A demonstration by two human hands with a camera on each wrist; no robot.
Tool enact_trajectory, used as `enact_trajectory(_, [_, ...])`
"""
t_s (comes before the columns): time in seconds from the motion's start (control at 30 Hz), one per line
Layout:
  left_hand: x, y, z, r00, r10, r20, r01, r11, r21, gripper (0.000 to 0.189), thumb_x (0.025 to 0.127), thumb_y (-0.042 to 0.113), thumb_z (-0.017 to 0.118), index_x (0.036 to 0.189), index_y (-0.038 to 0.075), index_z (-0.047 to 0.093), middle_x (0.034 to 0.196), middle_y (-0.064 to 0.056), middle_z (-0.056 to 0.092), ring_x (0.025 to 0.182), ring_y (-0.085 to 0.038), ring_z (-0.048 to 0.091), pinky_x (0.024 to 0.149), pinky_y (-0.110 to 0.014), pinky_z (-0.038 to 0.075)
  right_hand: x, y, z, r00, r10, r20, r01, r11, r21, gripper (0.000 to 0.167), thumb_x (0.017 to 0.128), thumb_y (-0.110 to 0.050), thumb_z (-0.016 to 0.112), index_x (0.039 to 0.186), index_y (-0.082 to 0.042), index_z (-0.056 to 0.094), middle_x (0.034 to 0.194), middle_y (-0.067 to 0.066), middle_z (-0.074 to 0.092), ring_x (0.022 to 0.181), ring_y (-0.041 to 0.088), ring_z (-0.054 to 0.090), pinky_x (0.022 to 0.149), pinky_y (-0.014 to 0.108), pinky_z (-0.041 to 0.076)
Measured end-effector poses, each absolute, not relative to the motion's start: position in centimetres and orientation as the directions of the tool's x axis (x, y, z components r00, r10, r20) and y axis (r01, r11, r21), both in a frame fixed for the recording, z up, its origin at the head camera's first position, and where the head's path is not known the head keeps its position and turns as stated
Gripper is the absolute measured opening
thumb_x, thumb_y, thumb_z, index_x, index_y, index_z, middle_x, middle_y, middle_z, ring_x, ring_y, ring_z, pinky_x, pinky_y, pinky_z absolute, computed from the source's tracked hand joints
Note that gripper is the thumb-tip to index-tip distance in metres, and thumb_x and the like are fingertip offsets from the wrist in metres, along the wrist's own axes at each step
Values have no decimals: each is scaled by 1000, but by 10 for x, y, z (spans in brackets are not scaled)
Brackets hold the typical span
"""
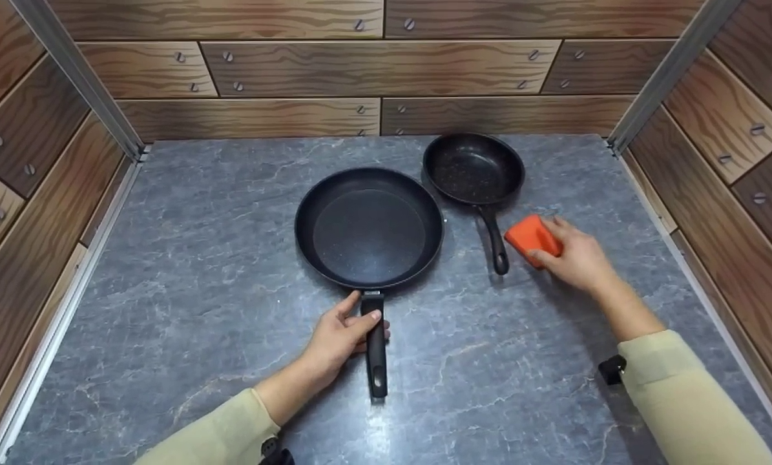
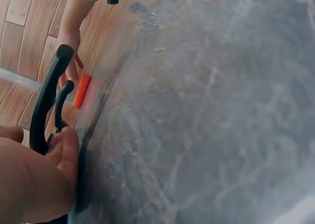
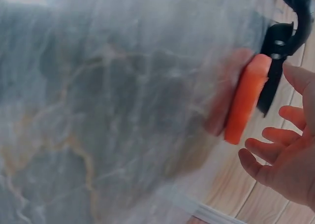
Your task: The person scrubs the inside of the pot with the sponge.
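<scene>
A large black frying pan (image 1: 369, 232) lies on the table, its handle (image 1: 375, 361) toward the person. My left hand (image 1: 340, 332) grips that handle near the pan's rim, thumb on top and fingers passing underneath. The left wrist view shows the handle (image 2: 45, 101) between thumb and fingers. At the right, an orange sponge (image 1: 532, 240) rests on the table beside the smaller pan's handle. Over its right side is my right hand (image 1: 578, 258), thumb and fingers spread. From the right wrist, the fingers (image 3: 266, 150) look loosely bent and apart from the sponge (image 3: 248, 100).
A smaller speckled black frying pan (image 1: 473, 169) stands behind and right of the large one, its handle (image 1: 494, 242) pointing toward the person. The grey marbled table (image 1: 218, 258) is bordered by wood-patterned walls (image 1: 295, 68) at the back and both sides, with metal rails at the corners.
</scene>
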State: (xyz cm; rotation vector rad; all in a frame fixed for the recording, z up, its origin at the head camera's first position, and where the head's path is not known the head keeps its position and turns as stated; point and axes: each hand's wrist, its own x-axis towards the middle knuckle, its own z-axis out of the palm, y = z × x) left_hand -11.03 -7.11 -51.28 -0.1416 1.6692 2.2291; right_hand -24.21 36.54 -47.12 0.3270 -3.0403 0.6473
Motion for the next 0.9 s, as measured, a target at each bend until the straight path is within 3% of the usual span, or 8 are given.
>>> enact_trajectory(0.17, [-109,-69,-518,-941,209,-268,-320,-279,905,87,103,9,69,166,-7,12,100,-23,78,85,-25,79,79,-35,65,-246,369,-478,-980,-193,-42,-162,909,-384,89,100,-51,72,161,2,38,161,41,29,141,67,33,114,76,32])
enact_trajectory(0.4, [-111,-67,-520,-944,213,-251,-309,-310,899,87,103,8,68,166,-8,10,92,-21,78,73,-25,78,68,-34,65,-252,371,-481,-976,-208,-62,-170,911,-376,85,99,-47,74,157,7,43,157,44,33,138,66,38,112,74,36])
enact_trajectory(0.6, [-111,-66,-523,-945,216,-246,-308,-332,892,86,104,8,67,166,-8,10,89,-19,78,69,-24,77,63,-32,64,-252,373,-481,-977,-188,-96,-138,912,-387,85,97,-47,75,158,4,43,157,47,29,136,68,37,110,76,37])
enact_trajectory(0.73, [-112,-66,-524,-943,215,-253,-316,-351,881,86,103,6,67,166,-7,10,88,-18,78,69,-24,77,65,-32,65,-251,375,-482,-978,-192,-82,-146,909,-392,82,96,-42,78,157,3,45,154,47,34,135,67,41,109,75,39])
enact_trajectory(0.9, [-111,-65,-524,-945,209,-252,-316,-381,869,86,103,6,67,166,-8,10,86,-16,78,68,-24,77,68,-33,65,-249,375,-477,-986,-165,36,-165,897,-411,75,94,-36,81,151,5,53,147,46,44,130,65,48,106,73,43])
